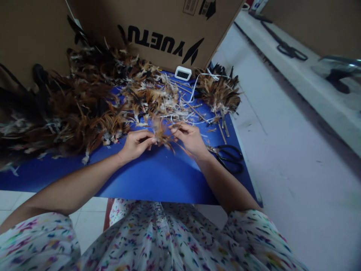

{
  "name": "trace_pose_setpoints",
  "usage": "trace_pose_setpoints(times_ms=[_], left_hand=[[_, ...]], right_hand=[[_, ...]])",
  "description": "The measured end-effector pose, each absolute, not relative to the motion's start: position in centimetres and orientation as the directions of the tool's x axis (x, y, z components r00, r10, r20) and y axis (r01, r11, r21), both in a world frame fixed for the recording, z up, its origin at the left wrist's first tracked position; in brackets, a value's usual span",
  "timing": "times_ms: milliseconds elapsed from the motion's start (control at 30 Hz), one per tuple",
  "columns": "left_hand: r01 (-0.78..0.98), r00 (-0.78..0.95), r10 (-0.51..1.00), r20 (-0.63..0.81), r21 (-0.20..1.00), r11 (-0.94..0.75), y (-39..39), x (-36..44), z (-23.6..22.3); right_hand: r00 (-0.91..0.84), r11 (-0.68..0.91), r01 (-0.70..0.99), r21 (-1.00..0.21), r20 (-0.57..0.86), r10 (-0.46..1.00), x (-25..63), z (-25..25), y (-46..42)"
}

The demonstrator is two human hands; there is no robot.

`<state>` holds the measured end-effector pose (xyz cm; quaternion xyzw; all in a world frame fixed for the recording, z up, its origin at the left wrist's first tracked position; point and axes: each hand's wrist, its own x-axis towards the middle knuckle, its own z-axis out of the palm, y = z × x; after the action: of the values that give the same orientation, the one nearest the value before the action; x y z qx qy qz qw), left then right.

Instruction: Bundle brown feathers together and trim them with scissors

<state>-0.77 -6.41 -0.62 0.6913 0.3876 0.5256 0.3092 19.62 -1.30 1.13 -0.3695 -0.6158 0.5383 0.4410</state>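
A small bunch of brown feathers (162,136), blurred by motion, is pinched at its left end by my left hand (138,145). On its other side my right hand (189,138) has thumb and fingers pressed together on a thin brown feather (175,127); its exact hold is partly hidden. Both hands are just above the blue tabletop (158,180). Behind them lies a loose heap of brown and white feathers (152,94). Black-handled scissors (227,156) rest beside my right wrist.
Large piles of feather bunches (84,101) cover the left side. Another feather bundle (220,90) lies at the back right, near thin sticks (222,126) and a white strip (194,88). A small white digital timer (183,73) stands before a cardboard box (158,22). Tools (291,51) lie on the right ledge.
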Motion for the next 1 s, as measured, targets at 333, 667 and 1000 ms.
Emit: trace_pose_setpoints(times_ms=[333, 667, 1000], left_hand=[[0.276, 0.21, 0.827, 0.522, 0.78, -0.562, -6.5, -0.8, -0.5], [0.183, 0.216, 0.863, 0.456, 0.85, -0.495, -6.5, -0.7, -0.4], [0.156, 0.217, 0.891, 0.4, 0.886, -0.436, -6.4, -0.8, -1.2]], right_hand=[[-0.404, 0.21, -0.032, -0.977, 0.204, 0.891, 18.6, 1.9, -2.0], [-0.494, 0.278, 0.07, -0.958, 0.209, 0.844, 18.6, 2.4, -2.5], [-0.531, 0.422, 0.147, -0.895, 0.289, 0.797, 19.2, 2.2, -2.4]])
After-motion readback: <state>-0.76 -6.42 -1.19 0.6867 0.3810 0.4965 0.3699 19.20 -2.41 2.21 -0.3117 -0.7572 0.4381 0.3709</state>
